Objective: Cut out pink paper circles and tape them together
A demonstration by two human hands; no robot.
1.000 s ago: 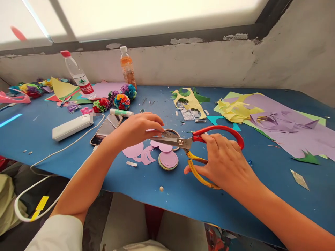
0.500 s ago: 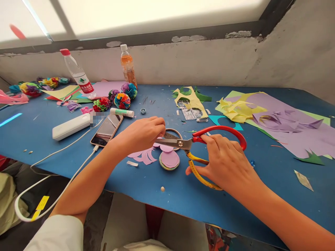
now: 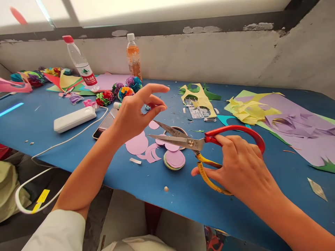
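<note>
My right hand grips a pair of scissors by its handles, one wrapped red and the other yellow. The blades are parted and point left, with nothing between them. Raised above the table to the left, my left hand has its fingers apart and holds nothing. Beneath the blades lie purple paper circles and curved purple offcuts. A small stack of round paper pieces, purple on top, sits just in front of the scissors. Partly hidden behind the blades is a ring.
A phone, a white power bank with a cable and two bottles stand or lie left. Pleated paper flowers sit near the orange-drink bottle. Yellow cut paper lies at the back, purple sheets at right.
My left hand has lifted up and left away from the scissor blades, and its fingers have spread. The blades have opened wider. The view has shifted slightly.
</note>
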